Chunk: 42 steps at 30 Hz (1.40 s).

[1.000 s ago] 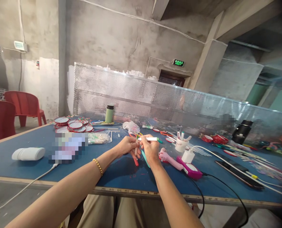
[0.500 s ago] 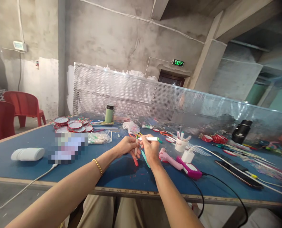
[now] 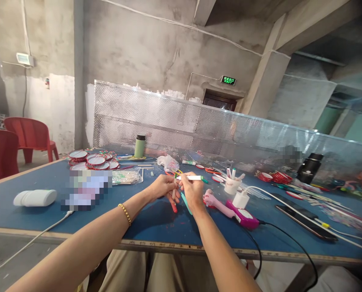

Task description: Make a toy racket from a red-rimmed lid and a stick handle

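Note:
Both hands meet over the middle of the blue table (image 3: 31, 219). My right hand (image 3: 193, 190) is closed round a white marker pen (image 3: 190, 177) with a green end, held level and pointing right. My left hand (image 3: 162, 186) is closed on a thin red stick (image 3: 174, 205) that hangs down from its fingers; a teal stick (image 3: 185, 202) slants down between the two hands. The marker's left tip sits right at the fingertips of my left hand. A gold bead bracelet is on my left wrist.
A pink handheld fan (image 3: 229, 207) with a white charger (image 3: 241, 199) lies right of my hands. A white cup of markers (image 3: 232, 184), a phone (image 3: 305, 222), a green bottle (image 3: 140, 146), stacked red-rimmed discs (image 3: 92, 160) and a white case (image 3: 35, 197) are on the table. Red chairs (image 3: 31, 138) stand at left.

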{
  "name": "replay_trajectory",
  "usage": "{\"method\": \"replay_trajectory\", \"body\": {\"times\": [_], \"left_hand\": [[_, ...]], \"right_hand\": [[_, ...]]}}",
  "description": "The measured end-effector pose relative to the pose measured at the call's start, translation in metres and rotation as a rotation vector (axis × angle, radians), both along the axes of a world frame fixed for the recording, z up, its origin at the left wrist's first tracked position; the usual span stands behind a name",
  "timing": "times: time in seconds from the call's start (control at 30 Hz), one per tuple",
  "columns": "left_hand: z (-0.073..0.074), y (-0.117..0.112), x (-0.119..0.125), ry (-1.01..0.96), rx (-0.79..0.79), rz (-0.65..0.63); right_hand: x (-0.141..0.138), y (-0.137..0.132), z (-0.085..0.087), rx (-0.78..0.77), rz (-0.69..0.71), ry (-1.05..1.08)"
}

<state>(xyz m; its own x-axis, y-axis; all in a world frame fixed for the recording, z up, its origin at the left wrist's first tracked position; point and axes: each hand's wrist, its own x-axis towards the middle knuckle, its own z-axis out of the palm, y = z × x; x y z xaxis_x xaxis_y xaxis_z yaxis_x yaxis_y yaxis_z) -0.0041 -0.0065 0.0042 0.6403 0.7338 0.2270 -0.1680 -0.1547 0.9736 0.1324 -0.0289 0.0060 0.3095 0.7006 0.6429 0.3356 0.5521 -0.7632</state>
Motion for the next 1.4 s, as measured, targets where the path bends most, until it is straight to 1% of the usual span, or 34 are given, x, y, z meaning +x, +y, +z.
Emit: {"method": "replay_trajectory", "body": {"times": [0.6,0.83,1.07,1.27,1.4], "left_hand": [[-0.0016,0.0027,-0.0002,-0.003,0.005,-0.008],[-0.0031,0.003,0.0,-0.009,0.005,-0.011],[-0.0016,0.0032,-0.0007,-0.021,-0.009,-0.031],[-0.0008,0.0018,-0.0008,0.006,-0.002,0.0],[-0.0002,0.0006,-0.0011,0.007,0.003,-0.003]], "right_hand": [[0.0002,0.0026,-0.0012,0.011,0.001,0.0],[0.0006,0.0029,-0.0017,0.006,0.011,-0.035],[0.0003,0.0017,-0.0007,0.009,-0.011,-0.001],[0.0008,0.003,-0.0014,0.003,-0.012,-0.031],[0.0016,0.0033,-0.0021,0.001,-0.014,-0.016]]}}
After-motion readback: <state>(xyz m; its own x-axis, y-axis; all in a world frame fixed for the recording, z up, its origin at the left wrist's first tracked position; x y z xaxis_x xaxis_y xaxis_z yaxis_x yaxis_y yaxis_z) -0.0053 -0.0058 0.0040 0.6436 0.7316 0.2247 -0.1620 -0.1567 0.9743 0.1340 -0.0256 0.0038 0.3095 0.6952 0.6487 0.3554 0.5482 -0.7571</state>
